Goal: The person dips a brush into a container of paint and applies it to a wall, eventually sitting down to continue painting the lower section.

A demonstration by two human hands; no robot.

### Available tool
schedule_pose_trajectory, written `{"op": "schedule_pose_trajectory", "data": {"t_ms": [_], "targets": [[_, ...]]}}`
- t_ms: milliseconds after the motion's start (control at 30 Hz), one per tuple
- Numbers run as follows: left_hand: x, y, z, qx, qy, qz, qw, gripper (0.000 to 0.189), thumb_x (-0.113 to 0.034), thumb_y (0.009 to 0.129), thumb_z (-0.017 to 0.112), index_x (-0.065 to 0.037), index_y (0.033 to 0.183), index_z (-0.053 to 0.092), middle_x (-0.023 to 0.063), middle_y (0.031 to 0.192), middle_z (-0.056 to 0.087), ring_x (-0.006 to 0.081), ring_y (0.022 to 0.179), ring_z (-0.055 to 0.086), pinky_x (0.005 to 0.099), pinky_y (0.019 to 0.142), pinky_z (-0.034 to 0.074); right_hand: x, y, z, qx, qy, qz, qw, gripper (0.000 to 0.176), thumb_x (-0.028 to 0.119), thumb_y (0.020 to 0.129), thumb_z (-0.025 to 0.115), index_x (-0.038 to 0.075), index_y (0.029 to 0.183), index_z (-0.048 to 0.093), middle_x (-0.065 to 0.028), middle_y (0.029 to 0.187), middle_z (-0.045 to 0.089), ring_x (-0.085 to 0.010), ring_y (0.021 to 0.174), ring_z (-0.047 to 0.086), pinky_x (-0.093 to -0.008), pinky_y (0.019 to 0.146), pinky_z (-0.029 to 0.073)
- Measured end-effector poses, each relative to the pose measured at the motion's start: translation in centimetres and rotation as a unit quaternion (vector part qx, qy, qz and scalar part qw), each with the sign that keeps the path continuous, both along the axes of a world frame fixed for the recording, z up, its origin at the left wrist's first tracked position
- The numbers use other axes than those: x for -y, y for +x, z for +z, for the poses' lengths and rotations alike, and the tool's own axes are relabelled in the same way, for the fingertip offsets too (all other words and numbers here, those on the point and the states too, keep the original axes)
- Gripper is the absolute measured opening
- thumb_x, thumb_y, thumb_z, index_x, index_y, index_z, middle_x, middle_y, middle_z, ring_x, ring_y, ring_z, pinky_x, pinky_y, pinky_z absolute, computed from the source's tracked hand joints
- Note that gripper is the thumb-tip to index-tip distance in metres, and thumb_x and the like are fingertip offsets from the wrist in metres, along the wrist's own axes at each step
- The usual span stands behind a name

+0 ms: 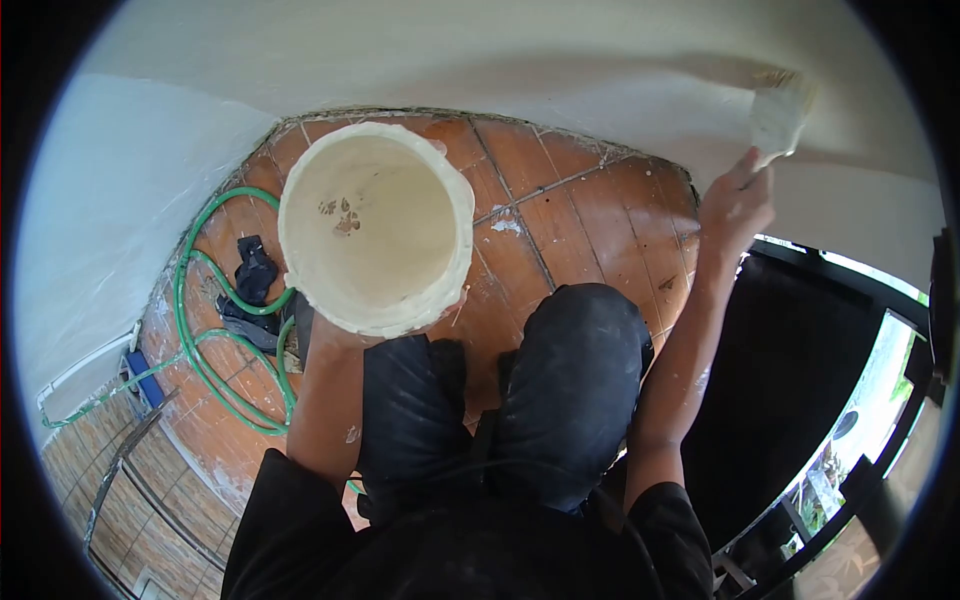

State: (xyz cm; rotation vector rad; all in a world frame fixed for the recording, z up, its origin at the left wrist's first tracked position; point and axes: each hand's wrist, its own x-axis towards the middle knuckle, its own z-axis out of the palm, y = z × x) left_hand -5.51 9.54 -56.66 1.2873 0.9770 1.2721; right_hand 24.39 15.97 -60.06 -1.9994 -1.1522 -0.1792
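A cream-coated paint bucket (376, 230) is held up before my knees, its open mouth towards me. Its rim is thickly crusted, and a few brown patches show on the inside. My left hand (458, 302) supports it from below, mostly hidden under the bucket with just a bit of finger showing at the lower right. Out to the right, my right hand (738, 208) is closed around the handle of a wide paintbrush (780, 118). The bristles are pressed to, or very near, the pale wall (600, 70), with their shadow spreading leftward.
A green hose (182, 290) coils on the paint-spotted orange tile floor (560, 235), beside dark cloth or footwear (256, 270). A blue object (144, 380) and a metal frame (122, 460) are at far left. At right stands a black panel (780, 370) near a bright opening.
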Motion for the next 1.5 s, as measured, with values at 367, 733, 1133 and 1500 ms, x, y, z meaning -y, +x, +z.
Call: {"op": "schedule_pose_trajectory", "data": {"t_ms": [367, 733, 1133, 1500], "targets": [[-3.5, 0.6, 0.4, -0.067, 0.065, 0.017, 0.995, 0.059, -0.011, 0.059, 0.08, -0.003, 0.11, 0.051, 0.0063, 0.102, 0.059, 0.0155, 0.095, 0.056, 0.0303, 0.083, 0.046, 1.3, 6.7, -15.5, 0.208, -0.292, 0.133, 0.924, 0.029, 0.023, 0.086, 0.044, -0.002, 0.08, 0.058, -0.0186, 0.06, 0.057, -0.0342, 0.054, 0.057, -0.0427, 0.048, 0.044], [-6.5, -0.1, -3.1, -0.122, 0.116, 0.104, 0.98, 0.08, -0.026, 0.047, 0.087, -0.003, 0.112, 0.045, 0.01, 0.105, 0.056, 0.0202, 0.097, 0.056, 0.0315, 0.085, 0.046, 2.6, 5.3, 14.8, -0.091, -0.125, -0.035, 0.987, 0.038, 0.037, 0.089, 0.044, 0.003, 0.097, 0.06, -0.0048, 0.064, 0.055, -0.0104, 0.053, 0.049, -0.0243, 0.048, 0.037], [-5.9, 3.5, -2.8, -0.152, 0.154, 0.013, 0.976, 0.083, -0.03, 0.044, 0.087, -0.005, 0.113, 0.047, 0.0109, 0.104, 0.058, 0.0213, 0.097, 0.057, 0.0303, 0.085, 0.046, 14.1, 1.4, 18.0, -0.274, -0.005, 0.167, 0.947, 0.034, 0.025, 0.092, 0.046, -0.007, 0.085, 0.054, 0.0048, 0.053, 0.029, -0.0023, 0.044, 0.025, -0.0177, 0.041, 0.016], [-5.8, 9.0, -2.3, -0.074, 0.167, -0.123, 0.976, 0.074, -0.026, 0.041, 0.083, -0.007, 0.107, 0.055, 0.0111, 0.103, 0.058, 0.0279, 0.099, 0.053, 0.0349, 0.086, 0.043, 17.5, -0.3, 29.8, 0.167, -0.353, 0.122, 0.913, 0.028, 0.022, 0.092, 0.041, 0.0, 0.087, 0.057, 0.0029, 0.054, 0.037, -0.0034, 0.049, 0.033, -0.0202, 0.045, 0.021]]}}
